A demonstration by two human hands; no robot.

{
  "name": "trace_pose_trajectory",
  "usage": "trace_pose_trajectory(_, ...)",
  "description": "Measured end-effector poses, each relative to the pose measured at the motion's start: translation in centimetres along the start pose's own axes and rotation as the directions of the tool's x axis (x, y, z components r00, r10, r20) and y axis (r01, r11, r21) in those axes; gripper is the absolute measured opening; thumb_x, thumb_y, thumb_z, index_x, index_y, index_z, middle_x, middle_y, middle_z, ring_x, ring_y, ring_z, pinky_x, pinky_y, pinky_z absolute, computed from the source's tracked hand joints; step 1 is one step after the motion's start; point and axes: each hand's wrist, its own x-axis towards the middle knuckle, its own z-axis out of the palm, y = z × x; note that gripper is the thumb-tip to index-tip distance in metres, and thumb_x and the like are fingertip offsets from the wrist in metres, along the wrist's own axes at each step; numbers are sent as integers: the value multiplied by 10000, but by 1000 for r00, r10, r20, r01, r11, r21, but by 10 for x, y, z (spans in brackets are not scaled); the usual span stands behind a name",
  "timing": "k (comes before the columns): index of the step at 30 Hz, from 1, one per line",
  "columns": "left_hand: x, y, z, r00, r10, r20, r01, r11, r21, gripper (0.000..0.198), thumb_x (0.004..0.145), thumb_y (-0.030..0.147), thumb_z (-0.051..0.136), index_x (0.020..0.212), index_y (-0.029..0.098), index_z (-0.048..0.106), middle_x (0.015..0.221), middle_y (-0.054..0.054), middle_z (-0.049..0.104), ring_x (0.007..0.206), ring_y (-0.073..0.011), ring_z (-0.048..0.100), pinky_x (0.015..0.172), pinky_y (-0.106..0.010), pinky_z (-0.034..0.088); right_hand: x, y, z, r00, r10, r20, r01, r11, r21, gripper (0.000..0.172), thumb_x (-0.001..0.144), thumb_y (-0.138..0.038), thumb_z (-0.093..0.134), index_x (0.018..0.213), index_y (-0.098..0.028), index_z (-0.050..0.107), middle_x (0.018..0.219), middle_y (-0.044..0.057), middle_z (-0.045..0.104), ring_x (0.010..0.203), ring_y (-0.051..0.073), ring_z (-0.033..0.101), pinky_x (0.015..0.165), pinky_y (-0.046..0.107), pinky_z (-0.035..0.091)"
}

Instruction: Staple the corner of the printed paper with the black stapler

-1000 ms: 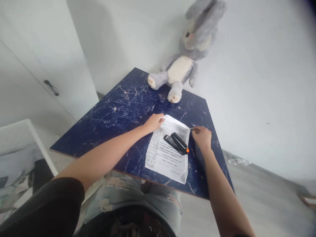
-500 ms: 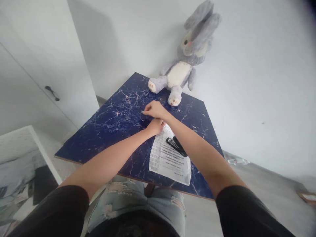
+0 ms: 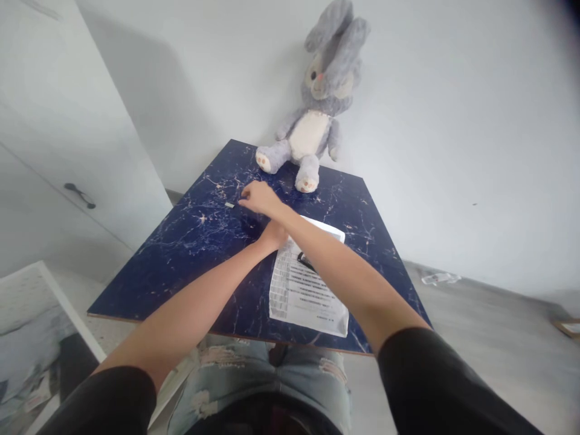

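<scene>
My right hand (image 3: pixel 259 198) reaches across to the left over the table, its thumb and fingers parted with nothing between them. Just left of its fingertips lies a small silvery-grey strip (image 3: pixel 229 205), possibly staples, on the tabletop. My left hand (image 3: pixel 273 234) is under the right wrist, at the upper left edge of a printed sheet of paper (image 3: pixel 308 302). Its fingers are mostly hidden by the right forearm, so its grip is unclear. A black stapler (image 3: pixel 306 261) rests on the paper, largely covered by my right forearm.
The blue marbled table (image 3: pixel 181 266) carries a grey plush rabbit (image 3: pixel 310 136) seated at its far edge by the wall. A white cabinet door with a dark handle (image 3: pixel 80 196) is at left. Below it stands a white-framed bin or drawer (image 3: pixel 67 308) of mixed items.
The small silvery strip was at my right fingertips and now lies on the table, apart from the hand. My right fingers have parted. The view has shifted, showing more of the paper's top.
</scene>
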Motion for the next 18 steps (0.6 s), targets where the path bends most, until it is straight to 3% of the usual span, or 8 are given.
trace_pose_trajectory(2,2,2,1,999,-29,-17,30,997,69,164,982,209,496,960,180,656,932,-117,734,934,-285,693,867,-390,515,-47,16,-37,996,-31,-81,32,999,9,149,949,-266,754,1051,-159,769,950,47,762,890,188,691,920,331,539)
trace_pose_trajectory(5,2,6,1,999,-34,-14,35,995,97,176,1010,256,498,985,195,661,821,-78,718,783,-256,688,775,-350,491,-142,49,-85,969,29,-246,-16,998,54,203,1000,-351,659,938,-183,754,921,61,744,853,213,672,871,372,532)
trace_pose_trajectory(7,2,7,-1,1000,-12,-20,14,996,83,177,1017,278,496,965,201,647,793,-58,706,737,-238,665,738,-329,469,-209,69,-98,986,109,-126,-97,991,96,292,962,-486,706,983,-198,749,988,75,739,866,234,673,821,384,537)
trace_pose_trajectory(10,3,7,-2,999,23,-27,-21,997,69,181,1010,295,500,898,204,609,792,-46,695,729,-224,640,722,-314,447,-283,88,-81,976,218,-5,-217,973,85,617,757,-571,891,1214,-210,687,1224,126,678,1050,318,654,862,439,547)
trace_pose_trajectory(12,4,8,-3,999,35,-36,-33,997,64,182,999,298,512,863,203,586,794,-43,688,725,-216,624,721,-309,437,-303,93,-57,965,262,14,-262,963,69,564,749,-511,905,1158,-205,667,1155,120,660,1053,323,632,890,457,536)
trace_pose_trajectory(14,5,10,-4,999,32,-37,-29,998,64,183,987,296,525,836,202,568,772,-33,673,708,-204,604,714,-301,432,-304,94,-37,967,254,-10,-252,965,77,366,805,-420,848,1012,-204,638,1041,94,641,986,296,616,863,433,523)
trace_pose_trajectory(18,5,11,-7,998,18,-55,-13,996,83,186,980,289,526,822,197,563,741,-13,645,695,-185,583,706,-291,436,-289,100,-24,982,171,-82,-154,971,181,163,839,-267,720,885,-220,571,881,27,614,820,225,581,761,353,478)
